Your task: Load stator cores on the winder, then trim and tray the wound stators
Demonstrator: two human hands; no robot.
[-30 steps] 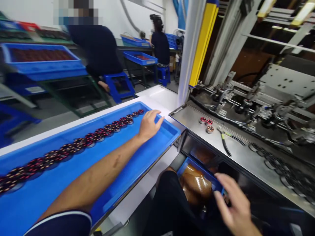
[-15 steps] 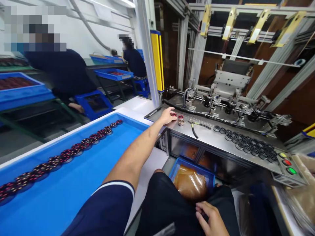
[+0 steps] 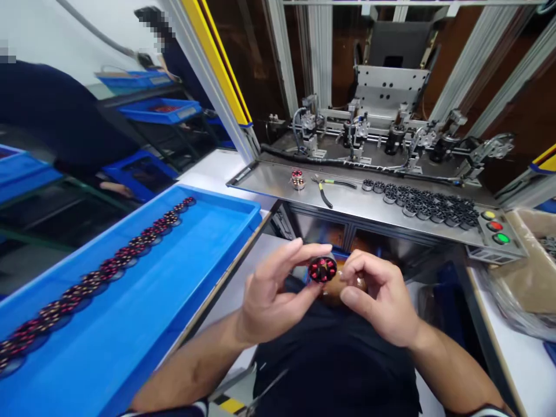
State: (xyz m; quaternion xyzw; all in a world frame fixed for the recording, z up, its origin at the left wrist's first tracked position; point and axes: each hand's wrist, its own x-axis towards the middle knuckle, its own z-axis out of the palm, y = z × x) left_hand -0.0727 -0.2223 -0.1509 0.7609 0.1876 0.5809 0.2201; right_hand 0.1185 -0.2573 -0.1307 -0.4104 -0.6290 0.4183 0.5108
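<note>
My left hand [image 3: 278, 289] grips a small round motor stator [image 3: 322, 269] between thumb and fingers, in front of my lap. Red windings show on its face inside a dark rim. Close to its right side is my right hand [image 3: 376, 289], its fingers bent and the thumb a little apart from them; I see nothing held there. On the metal bench ahead are a couple of similar wound stators [image 3: 297, 180]. Beside them lie cutting pliers [image 3: 325, 188] with green-and-black handles, spread apart.
A blue tray [image 3: 208, 249] on my left carries a long row of wound stators [image 3: 130, 252]. Several black stator cores [image 3: 434, 205] stand on the bench [image 3: 347, 202], left of the button box [image 3: 497, 229]. Machine fixtures [image 3: 356, 136] lie behind. A co-worker [image 3: 56, 116] sits far left.
My left hand has come back from the bench with a red-wound stator and now holds it before me. My right hand has risen from my lap beside it. The view has shifted.
</note>
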